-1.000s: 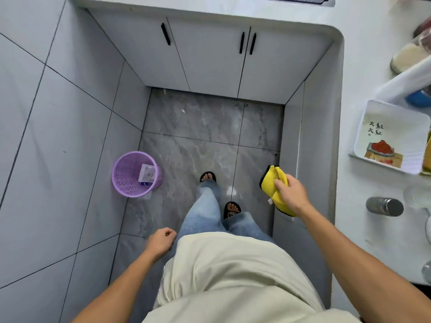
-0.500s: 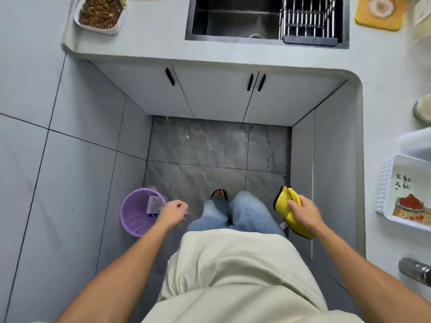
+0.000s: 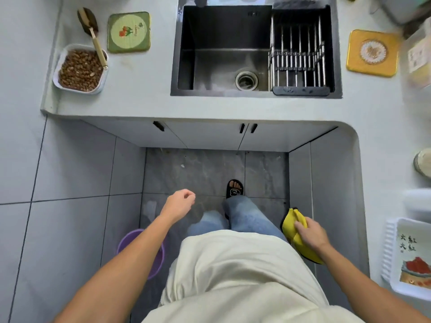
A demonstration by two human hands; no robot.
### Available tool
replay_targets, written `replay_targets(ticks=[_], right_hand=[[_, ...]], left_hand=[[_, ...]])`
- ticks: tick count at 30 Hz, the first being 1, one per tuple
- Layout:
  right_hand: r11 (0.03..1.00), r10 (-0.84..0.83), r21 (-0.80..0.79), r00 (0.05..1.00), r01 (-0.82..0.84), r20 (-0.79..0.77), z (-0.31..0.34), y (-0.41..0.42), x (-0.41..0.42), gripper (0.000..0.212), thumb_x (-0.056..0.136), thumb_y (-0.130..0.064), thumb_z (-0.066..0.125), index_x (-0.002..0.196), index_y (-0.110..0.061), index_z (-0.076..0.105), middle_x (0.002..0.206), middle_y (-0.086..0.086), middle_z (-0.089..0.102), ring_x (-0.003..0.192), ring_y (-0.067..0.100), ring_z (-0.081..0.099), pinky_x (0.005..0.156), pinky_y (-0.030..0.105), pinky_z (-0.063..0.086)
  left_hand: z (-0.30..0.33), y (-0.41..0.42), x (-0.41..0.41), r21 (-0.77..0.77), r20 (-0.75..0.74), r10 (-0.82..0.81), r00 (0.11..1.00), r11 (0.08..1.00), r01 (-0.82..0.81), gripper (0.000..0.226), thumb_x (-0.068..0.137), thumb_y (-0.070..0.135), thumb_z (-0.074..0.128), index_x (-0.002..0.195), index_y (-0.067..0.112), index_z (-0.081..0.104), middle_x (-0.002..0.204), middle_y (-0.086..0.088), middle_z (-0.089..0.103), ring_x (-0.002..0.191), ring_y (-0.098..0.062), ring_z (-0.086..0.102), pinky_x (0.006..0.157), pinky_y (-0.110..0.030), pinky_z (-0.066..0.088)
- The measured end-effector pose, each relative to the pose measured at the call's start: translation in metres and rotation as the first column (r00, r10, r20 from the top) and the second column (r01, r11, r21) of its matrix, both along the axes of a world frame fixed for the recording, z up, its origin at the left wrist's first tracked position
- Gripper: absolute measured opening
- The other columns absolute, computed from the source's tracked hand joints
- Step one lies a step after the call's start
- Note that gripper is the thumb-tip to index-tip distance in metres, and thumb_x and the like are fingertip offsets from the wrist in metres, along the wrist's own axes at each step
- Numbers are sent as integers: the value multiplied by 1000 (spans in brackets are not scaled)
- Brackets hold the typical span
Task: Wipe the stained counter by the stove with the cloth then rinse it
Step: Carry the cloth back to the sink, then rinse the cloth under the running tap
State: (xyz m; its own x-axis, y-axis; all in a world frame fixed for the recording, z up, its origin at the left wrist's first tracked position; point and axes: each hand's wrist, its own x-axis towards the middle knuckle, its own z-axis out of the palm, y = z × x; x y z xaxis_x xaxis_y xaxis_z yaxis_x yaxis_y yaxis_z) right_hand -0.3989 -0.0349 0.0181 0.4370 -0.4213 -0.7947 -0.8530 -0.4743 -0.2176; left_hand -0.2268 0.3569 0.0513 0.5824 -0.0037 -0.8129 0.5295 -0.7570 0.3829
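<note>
Facing the sink (image 3: 224,54), the person carries the yellow cloth (image 3: 294,231) bunched in the closed right hand (image 3: 311,235), low beside the hip and near the counter (image 3: 144,99) edge. This looks like the rinse step; the next move calls for lifting the cloth over the basin. The left hand (image 3: 179,203) hangs loosely curled, holding nothing, forearm extended forward.
</note>
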Motion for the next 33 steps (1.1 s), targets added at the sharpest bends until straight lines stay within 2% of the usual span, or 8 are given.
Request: replay_targets(ticks=[5, 11, 16, 20, 25, 27, 29, 33], right_hand=[[999, 23, 41, 988, -29, 151, 19, 1, 119, 19, 101, -27, 56, 105, -12, 66, 103, 12, 71, 100, 37, 63, 75, 36, 38], [992, 38, 99, 944, -74, 326, 49, 23, 239, 13, 100, -37, 56, 96, -29, 65, 87, -14, 69, 81, -2, 60, 61, 24, 41], [989, 14, 132, 943, -61, 333, 55, 44, 295, 12, 101, -37, 56, 97, -32, 66, 87, -13, 70, 81, 1, 63, 60, 25, 42], [992, 4, 119, 958, -40, 287, 52, 54, 309, 14, 101, -34, 56, 89, -33, 63, 82, -11, 69, 77, 4, 63, 59, 25, 41], [994, -33, 106, 972, 9, 231, 53, 47, 309, 11, 99, -34, 60, 91, -28, 65, 82, -8, 72, 80, 14, 67, 61, 24, 46], [986, -99, 151, 970, 66, 222, 58, 42, 313, 7, 94, -38, 69, 97, -32, 69, 89, -11, 74, 88, 16, 69, 69, 31, 51], [964, -185, 233, 955, 131, 230, 67, 40, 327, 20, 87, -43, 80, 104, -44, 70, 94, -17, 76, 89, 9, 72, 70, 30, 52], [888, -376, 376, 889, 265, 260, 72, 36, 385, 24, 84, -36, 87, 103, -31, 76, 89, -13, 81, 80, 7, 77, 63, 23, 55]], left_hand=[[-6, 20, 14, 77, -59, 1, 998, 997, 4, 21, 104, 23, 55, 103, 18, 76, 106, -3, 79, 106, -28, 73, 103, -45, 55], [-9, 47, 25, 144, -149, 55, 987, 989, -33, 22, 103, 20, 57, 93, 16, 76, 96, -4, 79, 99, -31, 75, 96, -43, 57], [-13, 63, 73, 145, -185, 19, 983, 989, 8, 23, 105, 22, 56, 95, 18, 76, 95, 0, 78, 100, -28, 73, 90, -36, 53], [-6, 59, 140, 113, -132, -55, 990, 991, 70, 24, 103, 26, 55, 86, 26, 71, 96, 4, 76, 99, -24, 68, 91, -36, 51], [15, 27, 228, 5, -22, -170, 985, 985, 170, 23, 104, 34, 53, 111, 32, 75, 109, 11, 76, 104, -14, 69, 93, -33, 52], [27, 7, 264, -72, 10, -190, 982, 979, 190, 22, 102, 38, 54, 110, 35, 74, 105, 16, 77, 99, -7, 71, 91, -31, 54], [39, -16, 301, -179, 28, -149, 988, 972, 151, 19, 98, 40, 56, 104, 37, 74, 98, 16, 79, 91, -3, 75, 86, -29, 55], [61, -63, 388, -259, 203, -104, 974, 953, 156, 22, 97, 39, 62, 115, 34, 74, 104, 13, 78, 99, -9, 74, 87, -33, 59]])
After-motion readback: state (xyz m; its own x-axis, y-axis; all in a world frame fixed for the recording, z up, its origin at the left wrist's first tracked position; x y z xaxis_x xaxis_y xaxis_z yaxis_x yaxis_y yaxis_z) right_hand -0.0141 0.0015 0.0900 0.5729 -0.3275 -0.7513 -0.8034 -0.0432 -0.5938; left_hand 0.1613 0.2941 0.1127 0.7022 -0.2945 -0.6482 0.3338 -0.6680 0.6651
